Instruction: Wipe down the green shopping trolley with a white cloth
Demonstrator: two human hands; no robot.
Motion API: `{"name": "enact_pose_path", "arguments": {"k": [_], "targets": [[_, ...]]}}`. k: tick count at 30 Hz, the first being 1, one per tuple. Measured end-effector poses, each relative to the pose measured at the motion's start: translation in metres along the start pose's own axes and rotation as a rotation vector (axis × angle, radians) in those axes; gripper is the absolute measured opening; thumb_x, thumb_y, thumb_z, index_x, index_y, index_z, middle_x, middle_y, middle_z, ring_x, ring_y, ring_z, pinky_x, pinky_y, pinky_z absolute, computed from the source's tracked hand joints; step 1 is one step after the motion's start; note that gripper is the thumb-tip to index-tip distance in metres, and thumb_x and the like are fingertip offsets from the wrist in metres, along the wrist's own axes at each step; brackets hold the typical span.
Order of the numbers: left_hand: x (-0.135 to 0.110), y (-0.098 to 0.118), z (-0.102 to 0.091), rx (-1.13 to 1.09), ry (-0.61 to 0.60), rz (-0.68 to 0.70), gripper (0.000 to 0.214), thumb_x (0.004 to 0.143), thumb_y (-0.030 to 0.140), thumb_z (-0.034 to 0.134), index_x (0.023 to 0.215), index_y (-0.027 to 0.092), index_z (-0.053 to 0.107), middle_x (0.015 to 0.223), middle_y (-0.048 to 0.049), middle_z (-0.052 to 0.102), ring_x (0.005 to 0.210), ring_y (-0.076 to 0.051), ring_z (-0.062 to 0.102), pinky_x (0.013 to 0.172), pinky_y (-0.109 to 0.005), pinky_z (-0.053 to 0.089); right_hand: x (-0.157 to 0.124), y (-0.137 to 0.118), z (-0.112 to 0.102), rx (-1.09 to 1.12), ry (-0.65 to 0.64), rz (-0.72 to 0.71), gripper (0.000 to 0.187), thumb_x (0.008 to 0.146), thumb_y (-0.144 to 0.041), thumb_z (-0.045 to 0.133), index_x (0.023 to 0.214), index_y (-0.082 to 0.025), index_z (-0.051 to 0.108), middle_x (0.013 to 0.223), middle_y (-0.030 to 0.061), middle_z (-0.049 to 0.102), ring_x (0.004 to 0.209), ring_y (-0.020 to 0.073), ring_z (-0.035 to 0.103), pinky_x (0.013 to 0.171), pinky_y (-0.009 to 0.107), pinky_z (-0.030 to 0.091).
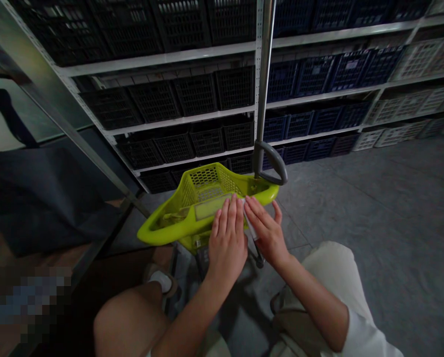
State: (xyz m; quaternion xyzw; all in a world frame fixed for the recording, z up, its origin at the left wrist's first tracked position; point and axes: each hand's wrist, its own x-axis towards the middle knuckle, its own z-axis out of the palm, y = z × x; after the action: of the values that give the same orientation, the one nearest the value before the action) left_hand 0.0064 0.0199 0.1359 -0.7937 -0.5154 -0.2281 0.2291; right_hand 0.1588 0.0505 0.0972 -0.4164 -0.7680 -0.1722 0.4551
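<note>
A lime-green plastic basket with a mesh wall sits on a small metal frame in front of me. My left hand lies flat on its near rim, fingers straight and together. My right hand rests beside it, fingers extended over the same rim, touching a thin pale strip that lies along the rim. Neither hand grips anything that I can make out. A grey pole with a looped handle rises from the basket's far right corner. My bare knees show at the bottom.
Metal shelving filled with several black, blue and white crates runs across the back. A slanted metal bar crosses the left. Grey stone floor spreads to the right. Dark fabric lies at left.
</note>
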Motion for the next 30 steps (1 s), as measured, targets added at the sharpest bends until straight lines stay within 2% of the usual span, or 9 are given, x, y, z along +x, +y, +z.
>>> {"name": "enact_pose_path", "arguments": {"k": [2,5,7,11,16,19,22,27,30], "targets": [[0.001,0.000,0.002,0.006,0.000,0.020,0.072,0.090,0.014,0.046,0.157,0.005,0.022,0.164,-0.0124,0.028,0.152,-0.026,0.027,0.124,-0.043,0.025,0.000,0.010,-0.001,-0.055,0.068,0.082,0.080,0.083,-0.001,0.034,0.158,-0.028,0.027,0.150,0.0070,0.053,0.139,0.0209,0.049,0.121,0.048,0.011],[0.001,-0.001,0.005,0.014,0.000,0.060,0.072,0.089,0.014,0.046,0.156,0.002,0.022,0.165,-0.0125,0.026,0.153,-0.025,0.025,0.125,-0.041,0.024,0.000,0.016,-0.001,-0.122,0.198,0.238,0.073,0.084,-0.002,0.037,0.153,-0.028,0.039,0.148,0.0085,0.055,0.135,0.0214,0.053,0.115,0.044,0.020],[0.001,0.000,0.007,0.014,0.007,0.068,0.072,0.090,0.015,0.045,0.157,0.003,0.020,0.165,-0.0124,0.025,0.153,-0.025,0.024,0.124,-0.042,0.025,0.000,0.009,0.003,-0.080,0.176,0.212,0.072,0.085,-0.003,0.036,0.153,-0.026,0.038,0.149,0.0097,0.054,0.137,0.0213,0.051,0.112,0.042,0.024],[0.000,0.002,0.010,0.008,0.031,0.037,0.074,0.090,0.016,0.047,0.158,0.005,0.019,0.164,-0.0128,0.027,0.152,-0.027,0.026,0.124,-0.044,0.026,0.000,0.000,0.006,0.028,0.038,0.041,0.076,0.084,-0.004,0.034,0.157,-0.023,0.029,0.152,0.0111,0.050,0.140,0.0204,0.048,0.112,0.042,0.024],[0.000,0.004,0.011,-0.004,0.022,0.034,0.074,0.090,0.015,0.048,0.157,0.002,0.020,0.165,-0.0137,0.026,0.152,-0.028,0.026,0.125,-0.043,0.023,0.002,0.015,-0.001,-0.097,0.183,0.232,0.076,0.082,-0.001,0.036,0.153,-0.027,0.037,0.150,0.0093,0.053,0.140,0.0218,0.048,0.113,0.044,0.023],[-0.001,0.003,0.013,-0.004,0.038,0.037,0.074,0.091,0.015,0.048,0.158,0.004,0.018,0.165,-0.0124,0.024,0.154,-0.026,0.022,0.126,-0.042,0.020,0.003,0.007,-0.003,-0.036,0.067,0.123,0.082,0.078,0.000,0.035,0.157,-0.023,0.030,0.152,0.0103,0.050,0.143,0.0200,0.044,0.114,0.043,0.027],[-0.001,0.001,0.014,-0.002,0.047,0.040,0.076,0.091,0.015,0.048,0.158,0.005,0.015,0.166,-0.0118,0.022,0.154,-0.025,0.020,0.126,-0.041,0.020,0.001,0.005,-0.003,0.022,-0.010,-0.009,0.084,0.077,0.000,0.035,0.158,-0.022,0.026,0.153,0.0100,0.050,0.144,0.0188,0.042,0.118,0.044,0.023],[-0.001,0.001,0.012,-0.021,0.051,0.048,0.079,0.090,0.014,0.047,0.159,0.005,0.009,0.165,-0.0132,0.022,0.153,-0.025,0.023,0.125,-0.041,0.023,-0.001,0.015,-0.002,-0.052,0.162,0.225,0.076,0.082,-0.001,0.034,0.154,-0.024,0.037,0.152,0.0100,0.050,0.144,0.0208,0.042,0.117,0.046,0.027],[-0.002,0.001,0.012,-0.033,0.058,0.033,0.076,0.093,0.016,0.044,0.160,0.008,0.009,0.165,-0.0116,0.023,0.153,-0.024,0.023,0.125,-0.041,0.023,0.000,0.006,0.000,0.016,0.063,0.100,0.075,0.085,-0.006,0.034,0.158,-0.023,0.029,0.154,0.0097,0.048,0.145,0.0200,0.041,0.116,0.044,0.032]]}}
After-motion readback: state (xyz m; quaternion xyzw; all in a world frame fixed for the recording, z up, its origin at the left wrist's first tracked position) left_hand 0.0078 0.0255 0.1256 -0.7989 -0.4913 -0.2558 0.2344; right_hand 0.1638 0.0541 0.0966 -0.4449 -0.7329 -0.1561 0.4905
